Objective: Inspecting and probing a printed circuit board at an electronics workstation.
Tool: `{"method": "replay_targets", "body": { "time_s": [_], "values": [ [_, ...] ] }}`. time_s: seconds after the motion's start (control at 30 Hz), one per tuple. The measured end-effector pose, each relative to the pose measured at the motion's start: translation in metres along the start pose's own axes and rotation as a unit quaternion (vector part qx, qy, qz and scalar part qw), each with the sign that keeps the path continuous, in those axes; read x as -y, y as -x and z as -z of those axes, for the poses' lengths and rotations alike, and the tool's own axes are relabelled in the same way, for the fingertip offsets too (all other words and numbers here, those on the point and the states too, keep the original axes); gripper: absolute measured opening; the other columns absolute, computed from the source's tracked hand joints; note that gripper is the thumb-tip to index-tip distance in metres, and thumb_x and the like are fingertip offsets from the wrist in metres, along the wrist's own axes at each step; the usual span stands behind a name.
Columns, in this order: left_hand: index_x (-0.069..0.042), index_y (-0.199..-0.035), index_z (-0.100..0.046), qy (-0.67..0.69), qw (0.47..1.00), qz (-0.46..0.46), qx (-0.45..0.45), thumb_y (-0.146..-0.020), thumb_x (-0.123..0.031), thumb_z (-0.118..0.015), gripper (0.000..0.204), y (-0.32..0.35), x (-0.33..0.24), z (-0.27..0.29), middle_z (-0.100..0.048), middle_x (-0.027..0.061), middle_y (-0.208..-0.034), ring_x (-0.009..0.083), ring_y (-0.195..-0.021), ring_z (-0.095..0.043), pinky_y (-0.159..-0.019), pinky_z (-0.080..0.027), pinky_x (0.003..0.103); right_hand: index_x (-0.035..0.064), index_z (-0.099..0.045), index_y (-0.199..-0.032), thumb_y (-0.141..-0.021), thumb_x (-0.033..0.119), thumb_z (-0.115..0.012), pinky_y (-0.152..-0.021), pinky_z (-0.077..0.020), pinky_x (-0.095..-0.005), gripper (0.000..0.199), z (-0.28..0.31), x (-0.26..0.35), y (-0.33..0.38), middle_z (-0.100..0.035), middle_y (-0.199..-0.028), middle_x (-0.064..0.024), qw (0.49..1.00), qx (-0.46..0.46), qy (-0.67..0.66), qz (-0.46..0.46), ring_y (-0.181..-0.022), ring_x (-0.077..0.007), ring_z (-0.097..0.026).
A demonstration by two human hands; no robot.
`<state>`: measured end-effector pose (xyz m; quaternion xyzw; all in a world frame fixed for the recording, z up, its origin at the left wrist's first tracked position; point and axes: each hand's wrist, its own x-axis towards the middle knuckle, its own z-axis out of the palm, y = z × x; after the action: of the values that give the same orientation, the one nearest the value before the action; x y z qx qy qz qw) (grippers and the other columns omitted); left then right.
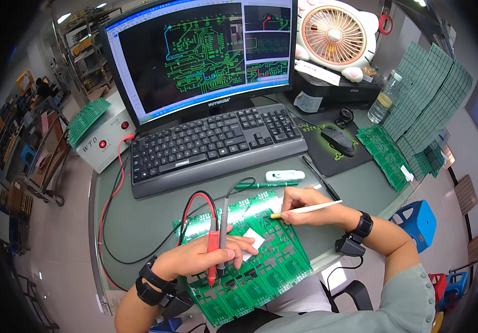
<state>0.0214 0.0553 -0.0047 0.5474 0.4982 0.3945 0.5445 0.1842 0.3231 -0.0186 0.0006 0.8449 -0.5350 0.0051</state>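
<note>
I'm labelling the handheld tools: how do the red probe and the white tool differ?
The red probe is in the left hand; the white tool is in the right hand. The red probe has a lead; none shows on the white tool. In the picture, the red probe looks near upright, the white tool closer to level. Both are slim.

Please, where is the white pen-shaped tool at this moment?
In the head view, the white pen-shaped tool is right of centre, held in the right hand, its tip over the green circuit board.
</note>
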Motion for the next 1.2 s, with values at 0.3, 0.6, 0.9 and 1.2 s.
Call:
{"method": "replay_targets", "body": {
  "time_s": [0.3,0.6,0.9,1.2],
  "values": [
    [-0.008,-0.09,-0.066,-0.022,1.0,-0.006,-0.001,-0.099,-0.032,-0.039,0.037,0.0,0.0,-0.001,-0.058,0.0113,-0.137,0.0306,-0.142,-0.037,-0.119,0.002,0.056,0.0061,-0.054,-0.085,-0.088,0.022,-0.067,-0.055,-0.0421,-0.0266,0.021,-0.001,-0.005,0.0,-0.062,-0.072,-0.0018,0.999,-0.017,-0.033,0.011,-0.064,-0.0085,-0.055],
    [-0.002,-0.086,-0.064,0.112,0.985,-0.066,-0.113,-0.097,-0.033,-0.041,0.04,0.014,-0.008,0.005,-0.061,0.0208,-0.128,0.0353,-0.131,-0.049,-0.116,-0.023,0.05,0.0042,-0.056,-0.109,-0.099,0.016,-0.058,-0.06,-0.0506,-0.0247,0.016,0.01,0.013,0.02,-0.07,-0.087,-0.009,0.979,0.003,-0.205,-0.012,-0.07,-0.0112,-0.065],
    [-0.002,-0.084,-0.063,-0.169,0.981,-0.049,-0.081,-0.099,-0.032,-0.039,0.041,0.002,-0.02,0.003,-0.064,0.0173,-0.124,0.0259,-0.098,-0.061,-0.09,-0.046,0.037,0.0057,-0.065,-0.108,-0.092,0.025,-0.067,-0.079,-0.0561,-0.035,0.025,-0.02,0.027,0.074,-0.072,-0.101,-0.0078,0.969,-0.034,0.142,0.202,-0.091,-0.0245,-0.07],
    [-0.002,-0.088,-0.064,-0.254,0.964,-0.044,-0.06,-0.093,-0.031,-0.044,0.036,-0.026,-0.018,-0.006,-0.057,0.0161,-0.137,0.0278,-0.105,-0.059,-0.097,-0.043,0.038,0.0127,-0.057,-0.124,-0.079,0.045,-0.074,-0.107,-0.0374,-0.0442,0.058,-0.059,0.048,0.09,-0.051,-0.143,-0.0079,0.899,0.027,0.371,0.23,-0.133,-0.0264,-0.047]
  ]
}}
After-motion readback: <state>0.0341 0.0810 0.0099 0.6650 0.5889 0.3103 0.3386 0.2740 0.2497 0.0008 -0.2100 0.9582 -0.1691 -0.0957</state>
